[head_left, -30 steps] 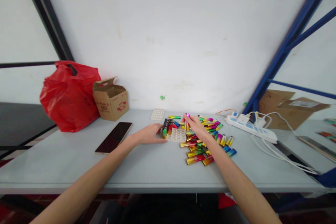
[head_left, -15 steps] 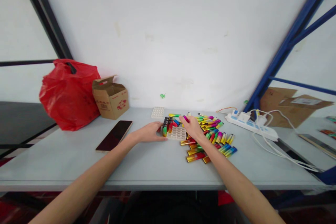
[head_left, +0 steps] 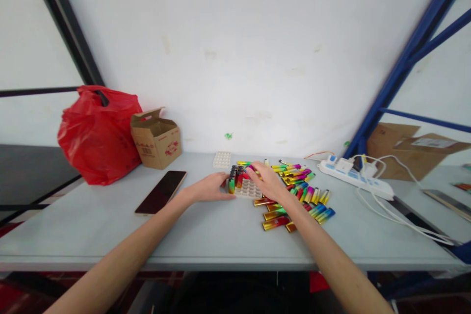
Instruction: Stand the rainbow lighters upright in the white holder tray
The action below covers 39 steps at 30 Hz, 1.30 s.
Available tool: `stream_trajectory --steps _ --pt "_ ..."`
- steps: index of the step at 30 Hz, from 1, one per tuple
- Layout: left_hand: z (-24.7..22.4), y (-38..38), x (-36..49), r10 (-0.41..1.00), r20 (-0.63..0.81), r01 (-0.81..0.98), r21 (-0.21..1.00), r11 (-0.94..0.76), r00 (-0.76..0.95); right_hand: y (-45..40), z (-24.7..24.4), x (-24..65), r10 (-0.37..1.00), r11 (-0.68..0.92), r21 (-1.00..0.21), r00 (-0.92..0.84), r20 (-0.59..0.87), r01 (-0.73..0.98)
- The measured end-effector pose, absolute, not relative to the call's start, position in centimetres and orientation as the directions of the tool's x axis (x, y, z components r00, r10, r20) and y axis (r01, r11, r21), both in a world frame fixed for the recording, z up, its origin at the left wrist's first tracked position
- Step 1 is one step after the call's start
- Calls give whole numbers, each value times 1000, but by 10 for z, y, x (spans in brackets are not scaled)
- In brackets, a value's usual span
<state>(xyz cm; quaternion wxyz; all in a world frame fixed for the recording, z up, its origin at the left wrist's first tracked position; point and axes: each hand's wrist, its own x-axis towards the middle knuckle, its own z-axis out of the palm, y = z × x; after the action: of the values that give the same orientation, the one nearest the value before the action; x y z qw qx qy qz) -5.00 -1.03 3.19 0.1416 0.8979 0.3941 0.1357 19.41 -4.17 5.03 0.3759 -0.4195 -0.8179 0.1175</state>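
Observation:
Metallic rainbow-coloured lighters (head_left: pixel 231 185) with dark tops stand upright in rows at the left part of a white tray with round hollows (head_left: pixel 249 189). My left hand (head_left: pixel 210 188) grips the left end of that tray, its thumb along the front edge and its other fingers behind, partly hidden. Over the tray is my right hand (head_left: pixel 270 184), fingers closed on a purple lighter (head_left: pixel 251 169), just right of the standing rows; its lower end is hidden. A loose pile of lighters (head_left: pixel 275 222) lies right of the tray, partly under my right forearm.
A second white tray (head_left: pixel 222 159) lies near the wall. To the left are a phone (head_left: pixel 161 193), an opened cardboard box (head_left: pixel 156 140) and a red plastic bag (head_left: pixel 98 137). A power strip (head_left: pixel 356 179) with white cables lies at the right, near a blue metal frame (head_left: pixel 390 73).
My right hand has moved left with the purple lighter, from the pile's edge to beside the standing rows. My left hand stays at the tray. The view has shifted slightly.

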Motion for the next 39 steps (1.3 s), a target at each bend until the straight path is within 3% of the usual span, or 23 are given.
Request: stream_trajectory --steps 3,6,11,16,22,27,30,33,39 --pt "33 -10 -50 741 129 660 374 -651 659 -42 51 196 728 676 -408 -472 496 614" --pt "32 -10 -49 745 135 662 377 -648 653 -41 49 196 758 651 -453 -486 435 609" --pt "30 -9 -50 738 139 656 372 -657 660 -37 37 189 744 665 -447 -476 468 599" --pt "30 -8 -50 733 142 652 366 -664 666 -36 31 180 725 683 -343 -543 423 645" --pt "31 -8 -50 750 126 675 358 -645 649 -38 37 177 734 625 -121 -528 427 771" --pt "33 -11 -50 758 150 683 350 -641 635 -35 44 191 749 641 -216 -539 384 737" --pt "36 -12 -50 755 140 680 352 -643 641 -25 43 208 787 554 -244 -406 464 796" --pt "37 -13 -49 765 120 696 345 -630 633 -9 38 226 826 406 -180 -276 491 896" --pt "38 -14 -49 786 109 724 329 -606 608 21 24 234 941 208 -72 -179 288 975"
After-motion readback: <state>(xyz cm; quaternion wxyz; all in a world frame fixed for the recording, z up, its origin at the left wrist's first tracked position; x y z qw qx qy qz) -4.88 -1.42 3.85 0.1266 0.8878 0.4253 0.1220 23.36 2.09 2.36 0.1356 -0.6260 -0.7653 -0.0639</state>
